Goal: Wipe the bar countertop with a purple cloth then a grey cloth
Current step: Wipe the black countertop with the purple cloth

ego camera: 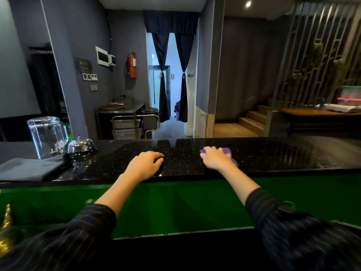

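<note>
The bar countertop (273, 155) is glossy black speckled stone running across the view. My right hand (215, 158) presses flat on a purple cloth (227, 151), which peeks out beyond and beside the fingers; most of it is hidden under the hand. My left hand (145, 163) rests on the counter near its front edge, fingers curled loosely, holding nothing. A folded grey cloth (29, 169) lies on the counter at the far left, away from both hands.
An upturned glass mug (46, 136) and a silver service bell (81, 146) stand at the left, behind the grey cloth. A green panel (175, 208) drops below the counter's front edge. A gold ornament (5, 229) sits at the lower left.
</note>
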